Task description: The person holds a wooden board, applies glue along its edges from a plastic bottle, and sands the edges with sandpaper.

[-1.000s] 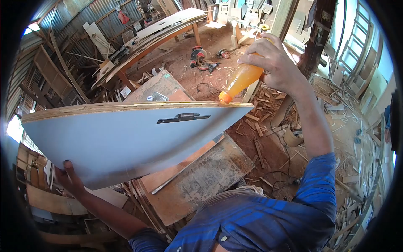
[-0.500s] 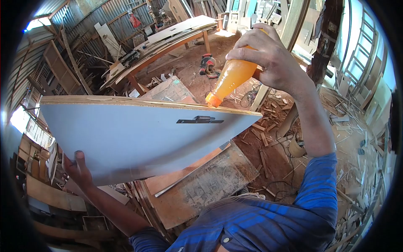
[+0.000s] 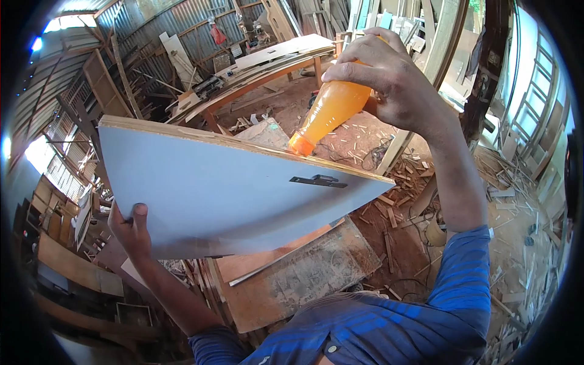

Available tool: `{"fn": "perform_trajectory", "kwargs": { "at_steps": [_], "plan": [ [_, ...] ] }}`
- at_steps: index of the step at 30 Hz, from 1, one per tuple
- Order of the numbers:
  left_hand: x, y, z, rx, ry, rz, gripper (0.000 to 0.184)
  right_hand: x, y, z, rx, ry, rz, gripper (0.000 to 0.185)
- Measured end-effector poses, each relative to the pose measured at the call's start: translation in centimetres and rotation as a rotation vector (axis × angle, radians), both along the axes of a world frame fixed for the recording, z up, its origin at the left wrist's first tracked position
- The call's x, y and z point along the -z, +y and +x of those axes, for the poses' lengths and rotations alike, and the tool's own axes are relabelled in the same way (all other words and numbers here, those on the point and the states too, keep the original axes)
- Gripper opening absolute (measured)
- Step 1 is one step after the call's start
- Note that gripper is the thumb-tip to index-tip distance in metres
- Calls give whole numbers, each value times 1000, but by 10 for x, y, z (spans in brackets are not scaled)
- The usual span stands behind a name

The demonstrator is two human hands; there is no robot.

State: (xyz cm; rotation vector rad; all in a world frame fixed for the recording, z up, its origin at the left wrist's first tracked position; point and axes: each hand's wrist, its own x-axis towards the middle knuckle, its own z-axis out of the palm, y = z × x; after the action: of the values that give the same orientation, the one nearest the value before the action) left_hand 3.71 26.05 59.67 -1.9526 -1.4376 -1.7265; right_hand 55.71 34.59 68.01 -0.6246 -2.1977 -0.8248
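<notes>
My left hand [image 3: 134, 231] grips the lower left edge of a pale blue-white panel [image 3: 213, 188], its thumb on the face and its fingers hidden behind. The panel is held up on edge, with its bare wooden edge on top. In my right hand [image 3: 389, 82] is an orange plastic bottle [image 3: 334, 112], tipped with its cap end down. The bottle's tip meets or nearly meets the panel's top edge; I cannot tell if it touches. A dark metal bolt latch [image 3: 319, 180] sits on the panel's face toward the right.
Below the panel is a worn, stained board [image 3: 304, 274]. A long workbench [image 3: 267, 73] with boards on it stands at the back. Wood scraps [image 3: 420, 182] and a cable litter the dirt floor. A wooden post [image 3: 447, 42] rises behind my right hand.
The panel has shifted right in view, and its right end sits lower. The bottle tip is farther left along the panel's top edge. My left hand has moved right and up with the panel.
</notes>
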Motion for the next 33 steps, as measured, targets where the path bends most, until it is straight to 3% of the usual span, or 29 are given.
{"fn": "perform_trajectory", "kwargs": {
  "at_steps": [11, 14, 23, 26, 29, 32, 33],
  "plan": [
    [-3, -1, 9, 36, 22, 4, 65, -25, -8, -18, -40, 11, 68, 39],
    [-6, -2, 13, 52, 9, -6, 64, -30, -11, -24, -57, 53, 56, 50],
    [-10, 2, 20, 74, -7, -15, 60, -53, -12, -40, -65, 31, 108, 44],
    [-11, 3, 25, 88, -63, -16, 61, -64, -10, -47, -79, -38, 287, 39],
    [-12, 3, 28, 100, -95, -38, 62, -83, -26, -55, -152, -36, 77, 46],
    [-13, 6, 28, 116, -94, -30, 60, -93, -36, -66, -93, -26, 27, 46],
    [-14, 7, 29, 125, -90, -19, 60, -94, -28, -65, -189, -25, 127, 46]
  ]
}}
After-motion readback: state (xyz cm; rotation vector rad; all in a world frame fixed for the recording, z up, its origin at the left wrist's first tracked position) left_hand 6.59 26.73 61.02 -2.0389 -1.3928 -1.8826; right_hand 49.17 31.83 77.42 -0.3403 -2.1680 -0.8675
